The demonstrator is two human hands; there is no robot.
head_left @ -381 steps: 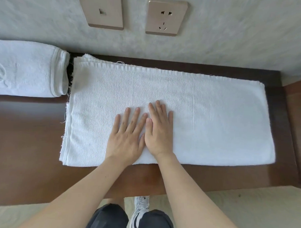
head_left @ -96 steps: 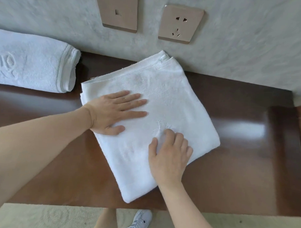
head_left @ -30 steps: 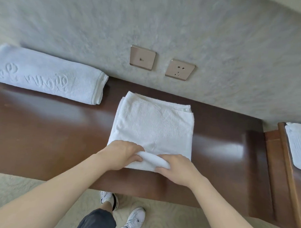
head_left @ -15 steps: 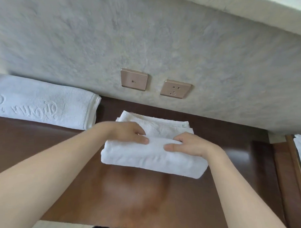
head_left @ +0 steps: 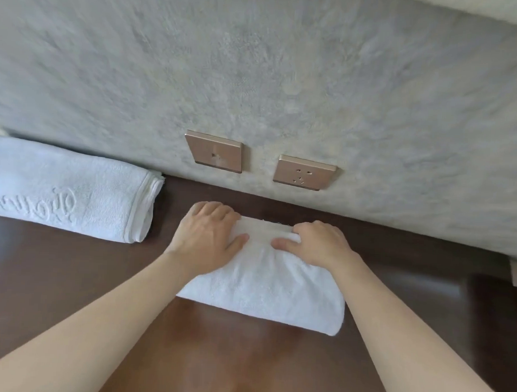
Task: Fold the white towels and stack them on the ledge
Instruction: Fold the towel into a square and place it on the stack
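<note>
While both hands (head_left: 209,238) press towel (head_left: 266,287), embossed script unreadable.

Hotel room: monogrammed white towel (head_left: 67,192), dark wooden ledge (head_left: 72,277), wall socket (head_left: 304,173).

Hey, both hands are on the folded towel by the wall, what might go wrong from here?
The small towel is only pressed at its far edge by the left hand and right hand, so the fold may spring open once released. It also sits apart from the embossed towel, so it is not stacked yet.
</note>
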